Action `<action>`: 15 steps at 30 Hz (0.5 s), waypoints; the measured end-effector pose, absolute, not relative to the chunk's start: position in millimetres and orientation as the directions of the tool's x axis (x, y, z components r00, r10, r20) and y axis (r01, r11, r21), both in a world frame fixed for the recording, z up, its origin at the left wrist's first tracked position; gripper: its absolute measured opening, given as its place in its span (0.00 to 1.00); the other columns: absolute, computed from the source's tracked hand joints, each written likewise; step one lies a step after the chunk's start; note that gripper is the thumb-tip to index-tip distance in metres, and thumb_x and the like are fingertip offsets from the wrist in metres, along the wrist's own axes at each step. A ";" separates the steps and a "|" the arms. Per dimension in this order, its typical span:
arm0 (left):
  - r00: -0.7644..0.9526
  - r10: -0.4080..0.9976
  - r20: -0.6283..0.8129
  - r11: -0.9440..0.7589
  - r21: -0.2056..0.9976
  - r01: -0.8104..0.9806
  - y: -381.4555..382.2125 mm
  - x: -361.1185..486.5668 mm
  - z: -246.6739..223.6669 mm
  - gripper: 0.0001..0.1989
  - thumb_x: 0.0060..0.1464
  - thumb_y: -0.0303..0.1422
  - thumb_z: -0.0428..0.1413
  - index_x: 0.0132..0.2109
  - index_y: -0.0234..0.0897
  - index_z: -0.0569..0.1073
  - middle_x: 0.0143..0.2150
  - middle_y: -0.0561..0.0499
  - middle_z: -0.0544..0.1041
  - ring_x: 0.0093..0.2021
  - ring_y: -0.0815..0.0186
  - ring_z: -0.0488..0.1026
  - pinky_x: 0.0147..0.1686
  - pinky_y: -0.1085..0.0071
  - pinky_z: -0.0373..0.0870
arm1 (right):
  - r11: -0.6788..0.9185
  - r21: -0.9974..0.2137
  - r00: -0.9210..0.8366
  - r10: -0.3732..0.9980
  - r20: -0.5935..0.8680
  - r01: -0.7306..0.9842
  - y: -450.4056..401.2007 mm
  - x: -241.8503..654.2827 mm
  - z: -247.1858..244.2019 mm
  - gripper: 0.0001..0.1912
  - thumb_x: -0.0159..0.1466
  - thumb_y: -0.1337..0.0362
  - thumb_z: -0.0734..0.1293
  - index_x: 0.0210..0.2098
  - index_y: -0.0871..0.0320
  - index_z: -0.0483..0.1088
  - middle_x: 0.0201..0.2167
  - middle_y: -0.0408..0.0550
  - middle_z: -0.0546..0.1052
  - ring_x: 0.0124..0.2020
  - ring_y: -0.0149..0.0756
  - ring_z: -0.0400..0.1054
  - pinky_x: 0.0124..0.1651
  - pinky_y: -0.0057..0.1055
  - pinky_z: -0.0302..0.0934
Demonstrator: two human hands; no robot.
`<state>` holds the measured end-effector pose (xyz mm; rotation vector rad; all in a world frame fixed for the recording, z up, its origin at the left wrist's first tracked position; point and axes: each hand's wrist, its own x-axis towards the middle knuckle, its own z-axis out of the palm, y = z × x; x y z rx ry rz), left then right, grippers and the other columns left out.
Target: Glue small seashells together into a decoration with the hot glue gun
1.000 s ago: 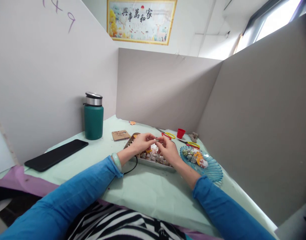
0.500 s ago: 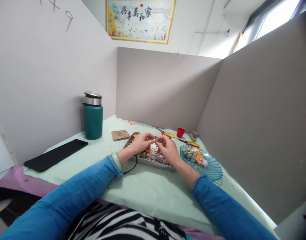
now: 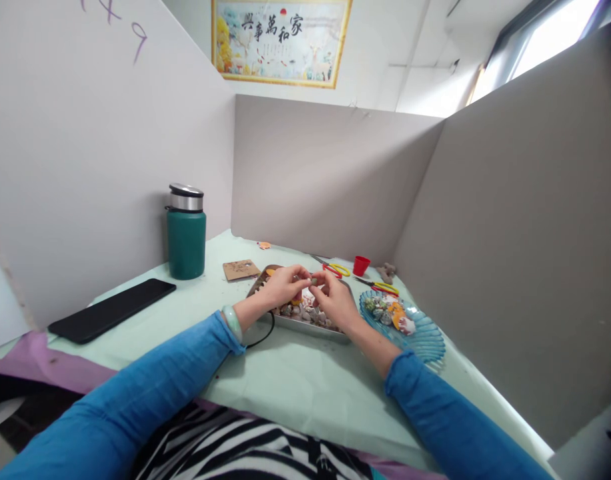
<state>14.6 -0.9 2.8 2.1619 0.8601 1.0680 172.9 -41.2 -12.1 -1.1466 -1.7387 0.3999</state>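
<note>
Above a metal tray (image 3: 305, 325), my left hand (image 3: 285, 285) and my right hand (image 3: 332, 297) meet fingertip to fingertip. Between them they pinch a small greenish-grey piece (image 3: 312, 281), too small to name for sure. The tray holds several shells (image 3: 312, 313) and some orange bits, partly covered by my hands. To the right of my right hand lies a blue scalloped glass plate (image 3: 428, 340), with shell pieces in green, orange and white (image 3: 392, 312) on it.
Two pairs of scissors with yellow-red handles (image 3: 339, 270) (image 3: 385, 289) lie behind the tray, near a red cup (image 3: 361, 265). A brown card (image 3: 240, 269), a green bottle (image 3: 186, 243) and a black phone-like slab (image 3: 112, 310) are at left. Grey partitions (image 3: 330, 177) enclose the table.
Only the fingertips have shifted slightly around the small piece; both hands stay in the same place over the tray.
</note>
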 end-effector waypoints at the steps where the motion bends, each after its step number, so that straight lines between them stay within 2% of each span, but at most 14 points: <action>1: 0.473 0.750 0.463 -0.629 0.719 0.294 -1.2 14.6 3.2 0.12 0.52 0.40 0.52 0.37 0.34 0.70 0.18 0.56 0.69 0.20 0.71 0.67 0.22 0.77 0.61 | 0.500 -0.694 -0.076 0.835 0.545 0.517 -41.1 173.0 -12.3 0.11 0.59 0.61 0.61 0.41 0.56 0.63 0.32 0.42 0.73 0.21 0.28 0.68 0.25 0.26 0.60; 9: 0.491 0.744 0.454 -0.628 0.727 0.279 -1.7 14.6 2.1 0.12 0.51 0.39 0.52 0.37 0.34 0.70 0.19 0.56 0.68 0.20 0.71 0.68 0.22 0.77 0.62 | 0.497 -0.688 -0.067 0.833 0.550 0.529 -40.0 173.6 -13.6 0.10 0.59 0.60 0.61 0.40 0.56 0.64 0.31 0.43 0.73 0.21 0.29 0.68 0.24 0.26 0.59; 15: 0.465 0.727 0.506 -0.672 0.663 0.330 -2.0 14.7 3.3 0.12 0.51 0.37 0.53 0.39 0.34 0.71 0.23 0.55 0.71 0.23 0.71 0.68 0.25 0.76 0.64 | 0.478 -0.692 -0.056 0.842 0.537 0.541 -41.1 172.9 -13.0 0.09 0.59 0.62 0.61 0.39 0.56 0.64 0.31 0.42 0.73 0.21 0.29 0.68 0.24 0.25 0.59</action>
